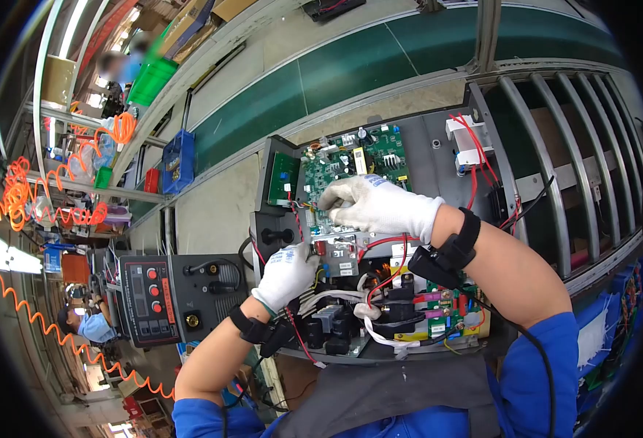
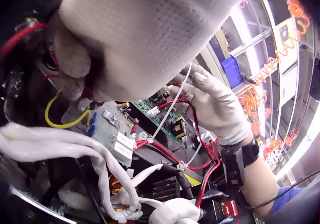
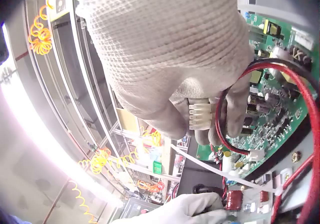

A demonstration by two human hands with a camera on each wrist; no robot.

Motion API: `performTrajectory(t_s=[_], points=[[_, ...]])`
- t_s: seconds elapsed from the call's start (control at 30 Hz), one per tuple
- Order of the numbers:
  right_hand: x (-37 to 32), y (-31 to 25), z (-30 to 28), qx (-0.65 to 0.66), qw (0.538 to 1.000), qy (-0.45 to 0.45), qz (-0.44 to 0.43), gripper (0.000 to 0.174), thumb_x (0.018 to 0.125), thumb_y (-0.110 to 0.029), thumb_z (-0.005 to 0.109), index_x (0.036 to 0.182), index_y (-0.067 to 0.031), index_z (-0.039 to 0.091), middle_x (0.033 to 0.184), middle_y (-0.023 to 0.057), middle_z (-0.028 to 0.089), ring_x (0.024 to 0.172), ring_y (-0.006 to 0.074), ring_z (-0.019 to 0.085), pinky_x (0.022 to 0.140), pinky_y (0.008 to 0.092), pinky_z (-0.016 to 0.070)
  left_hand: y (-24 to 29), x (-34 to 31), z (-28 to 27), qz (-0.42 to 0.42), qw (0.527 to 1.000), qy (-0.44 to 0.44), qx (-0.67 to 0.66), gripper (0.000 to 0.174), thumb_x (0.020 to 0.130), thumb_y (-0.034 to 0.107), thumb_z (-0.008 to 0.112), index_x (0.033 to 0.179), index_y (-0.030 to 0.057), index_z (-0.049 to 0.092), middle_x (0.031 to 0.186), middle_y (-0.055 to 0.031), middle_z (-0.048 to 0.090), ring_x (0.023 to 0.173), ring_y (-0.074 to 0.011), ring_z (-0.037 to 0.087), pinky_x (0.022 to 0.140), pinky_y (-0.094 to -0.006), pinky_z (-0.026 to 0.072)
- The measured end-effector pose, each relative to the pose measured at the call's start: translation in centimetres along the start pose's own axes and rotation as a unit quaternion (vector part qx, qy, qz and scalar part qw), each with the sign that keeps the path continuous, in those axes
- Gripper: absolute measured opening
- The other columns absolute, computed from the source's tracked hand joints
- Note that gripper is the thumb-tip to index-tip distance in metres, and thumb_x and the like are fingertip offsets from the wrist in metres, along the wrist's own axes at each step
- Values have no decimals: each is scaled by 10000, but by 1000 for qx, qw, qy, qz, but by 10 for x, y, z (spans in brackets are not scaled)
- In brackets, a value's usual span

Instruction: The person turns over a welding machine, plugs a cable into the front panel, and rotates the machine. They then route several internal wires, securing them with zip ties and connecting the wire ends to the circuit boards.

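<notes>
My right hand point(image 1: 380, 204), in a white knit glove, is over the large green circuit board point(image 1: 402, 157) in the open machine housing. In the right wrist view its thumb and fingers pinch a white multi-way plug connector point(image 3: 200, 116). My gloved left hand point(image 1: 288, 274) reaches down by the housing's end panel, beside a smaller board point(image 1: 343, 259) with a red component point(image 3: 233, 201). A yellow wire point(image 2: 51, 115) runs near the left fingertips, and a twisted red and black wire point(image 1: 296, 223) passes that hand. I cannot tell what the left fingers hold.
Red cables and white-sleeved leads point(image 1: 328, 296) cross the housing nearest my body. A second machine with a control panel point(image 1: 150, 299) stands at left. Metal rails point(image 1: 555, 153) lie to the right, a green conveyor point(image 1: 263, 109) behind. Orange coiled hoses point(image 1: 25, 197) hang at far left.
</notes>
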State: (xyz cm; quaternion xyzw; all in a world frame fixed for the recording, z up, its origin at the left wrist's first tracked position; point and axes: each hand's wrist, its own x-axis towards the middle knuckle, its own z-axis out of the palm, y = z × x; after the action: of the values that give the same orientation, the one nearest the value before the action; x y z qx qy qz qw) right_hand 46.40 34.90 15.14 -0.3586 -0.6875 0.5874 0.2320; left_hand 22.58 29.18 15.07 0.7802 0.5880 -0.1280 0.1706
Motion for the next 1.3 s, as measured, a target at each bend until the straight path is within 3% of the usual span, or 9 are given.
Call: performTrajectory(t_s=[0.37, 0.5, 0.6, 0.7, 0.73, 0.83, 1.1, 1.2, 1.3], points=[[9, 10, 6, -16, 998, 37, -46, 323, 880, -123, 570, 1175, 9, 589, 1061, 111, 653, 1004, 177, 617, 888, 292, 482, -10, -3, 5, 8, 999, 27, -23, 309, 854, 281, 625, 995, 5, 618, 903, -197, 633, 872, -355, 627, 742, -443, 496], [16, 16, 14, 19, 992, 119, -32, 311, 876, -50, 545, 1176, 18, 593, 1111, 108, 646, 1043, 174, 607, 917, 293, 468, 4, -14, -14, -1, 970, 193, -146, 373, 830, 269, 637, 1096, 9, 620, 1054, -199, 639, 959, -331, 633, 842, -394, 495], [42, -3, 8, -111, 970, 203, -82, 286, 858, -116, 550, 1107, -9, 642, 987, 153, 683, 889, 214, 658, 797, 328, 502, 4, -13, -22, 6, 961, 232, -147, 354, 832, 265, 635, 1080, 12, 623, 1035, -206, 643, 961, -340, 631, 834, -396, 494], [79, -29, 2, 33, 981, 188, 14, 314, 852, -128, 570, 1120, 24, 629, 990, 160, 688, 937, 222, 640, 848, 325, 485, -1, -1, -39, 34, 936, 311, -158, 292, 839, 253, 617, 1012, 18, 629, 931, -202, 664, 889, -365, 644, 789, -424, 504], [96, -22, 7, -1, 969, 241, -51, 292, 823, -116, 588, 1082, 1, 658, 842, 157, 682, 767, 211, 640, 712, 330, 501, -4, 6, -42, -8, 951, 285, -122, 261, 840, 245, 607, 979, 25, 620, 872, -199, 665, 839, -373, 647, 765, -442, 506], [125, -4, 6, 15, 966, 252, -51, 296, 815, -105, 597, 1081, 14, 651, 847, 129, 683, 772, 195, 630, 714, 323, 496, -12, 29, -20, -43, 970, 238, -26, 270, 830, 230, 595, 964, 2, 541, 754, -231, 652, 752, -390, 650, 697, -495, 507], [78, -29, -16, 70, 984, 162, 17, 378, 855, -230, 652, 1122, 37, 628, 870, 76, 677, 749, 130, 589, 689, 273, 478, -11, 19, -20, 15, 911, 339, -236, 285, 798, 96, 614, 1067, 26, 551, 734, -158, 633, 630, -335, 615, 586, -406, 479], [85, -26, -18, 42, 989, 97, -102, 389, 823, -213, 640, 1128, 27, 630, 913, 135, 687, 807, 158, 634, 738, 277, 513, -7, 15, -15, 19, 880, 237, -411, 259, 872, 99, 570, 1115, 10, 576, 840, -169, 646, 685, -269, 641, 623, -366, 482], [84, -79, 0, -4, 998, 25, -50, 431, 833, -269, 620, 1126, 46, 622, 1059, 190, 672, 994, 245, 644, 878, 326, 495, 12, 22, -12, 98, 911, 288, -277, 225, 873, 104, 560, 1066, -7, 594, 856, -192, 649, 705, -286, 647, 648, -377, 491]])
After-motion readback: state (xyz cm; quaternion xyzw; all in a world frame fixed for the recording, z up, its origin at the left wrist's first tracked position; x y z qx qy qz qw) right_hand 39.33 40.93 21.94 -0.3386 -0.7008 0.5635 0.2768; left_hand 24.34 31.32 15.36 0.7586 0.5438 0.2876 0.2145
